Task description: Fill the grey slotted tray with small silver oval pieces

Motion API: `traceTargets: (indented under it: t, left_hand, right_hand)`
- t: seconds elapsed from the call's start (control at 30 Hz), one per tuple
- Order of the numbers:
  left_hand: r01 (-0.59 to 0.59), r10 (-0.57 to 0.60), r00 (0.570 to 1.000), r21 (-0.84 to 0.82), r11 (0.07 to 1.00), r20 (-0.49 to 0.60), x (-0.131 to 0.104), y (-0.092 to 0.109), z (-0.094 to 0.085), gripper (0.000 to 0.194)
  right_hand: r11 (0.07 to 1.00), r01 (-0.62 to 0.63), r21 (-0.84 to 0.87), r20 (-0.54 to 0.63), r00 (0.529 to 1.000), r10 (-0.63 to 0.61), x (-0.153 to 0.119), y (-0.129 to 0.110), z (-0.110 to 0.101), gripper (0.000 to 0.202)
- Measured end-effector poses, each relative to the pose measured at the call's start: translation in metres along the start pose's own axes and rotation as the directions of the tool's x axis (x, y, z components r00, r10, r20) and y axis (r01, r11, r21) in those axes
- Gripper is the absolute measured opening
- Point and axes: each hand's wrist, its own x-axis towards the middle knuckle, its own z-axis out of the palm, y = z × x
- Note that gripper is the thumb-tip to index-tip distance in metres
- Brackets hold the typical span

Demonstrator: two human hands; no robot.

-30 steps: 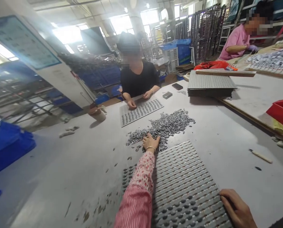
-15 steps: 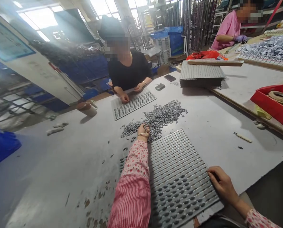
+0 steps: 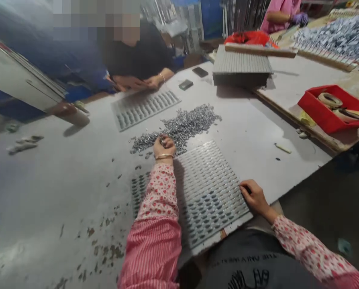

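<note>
My left hand (image 3: 164,148) reaches over the ridged grey board and is closed at the near edge of a heap of small grey oval pieces (image 3: 188,122), with pieces showing in its fingers. The ridged board (image 3: 209,168) lies at a slant before me, its near rows filled with dark oval pieces (image 3: 205,212). My right hand (image 3: 255,196) is curled at the board's right edge, thumb and fingertips on it. My left forearm hides part of the board; more filled rows (image 3: 137,188) show left of the arm.
Across the table a person in black (image 3: 137,56) bends over another slotted board (image 3: 147,106). A stack of boards (image 3: 242,68), a phone (image 3: 200,72), a red tray with tape rolls (image 3: 321,120) and a small knife-like tool (image 3: 282,148) lie about. Loose pieces are scattered at left.
The view has tilted down and turned, so everything sits higher and further left. My left hand stays at the heap, its fingers gathered closer; my right hand keeps to the board's edge.
</note>
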Motion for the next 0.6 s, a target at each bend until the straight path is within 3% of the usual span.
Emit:
traceTargets:
  t: [0.07,0.1,0.2,0.3,0.37,0.5,0.53,0.6]
  left_hand:
    - [0.03,-0.032,0.999,-0.054,0.998,-0.043,-0.023,-0.006,0.003,0.032]
    - [0.062,-0.064,0.998,-0.118,0.991,-0.013,-0.039,-0.01,0.005,0.032]
    - [0.233,-0.23,0.972,-0.12,0.965,0.038,-0.107,-0.033,0.009,0.029]
    - [0.423,-0.425,0.905,-0.058,0.904,-0.011,-0.184,-0.072,0.006,0.027]
    - [0.553,-0.555,0.832,-0.05,0.832,-0.028,-0.224,-0.101,-0.002,0.027]
    - [0.718,-0.725,0.685,-0.102,0.689,-0.074,-0.263,-0.146,-0.02,0.03]
    - [0.731,-0.738,0.669,-0.102,0.675,-0.086,-0.266,-0.153,-0.023,0.032]
    - [0.714,-0.716,0.691,-0.06,0.697,-0.098,-0.269,-0.163,-0.027,0.036]
  right_hand:
    - [1.0,-0.022,0.008,0.013,1.0,0.022,0.005,-0.012,-0.01,0.017]
    - [0.999,-0.035,0.016,0.017,0.999,0.034,0.007,-0.017,-0.014,0.017]
    - [0.994,-0.085,0.068,0.001,0.996,0.085,0.013,-0.026,-0.027,0.016]
    - [0.985,-0.126,0.121,0.027,0.992,0.124,0.013,-0.035,-0.036,0.017]
    - [0.982,-0.096,0.161,0.162,0.984,0.07,0.011,-0.047,-0.039,0.02]
    - [0.966,0.013,0.257,0.463,0.876,-0.135,0.011,-0.08,-0.038,0.023]
    - [0.963,0.029,0.269,0.506,0.846,-0.167,0.012,-0.087,-0.038,0.022]
    - [0.955,0.039,0.293,0.558,0.805,-0.204,0.014,-0.097,-0.038,0.021]
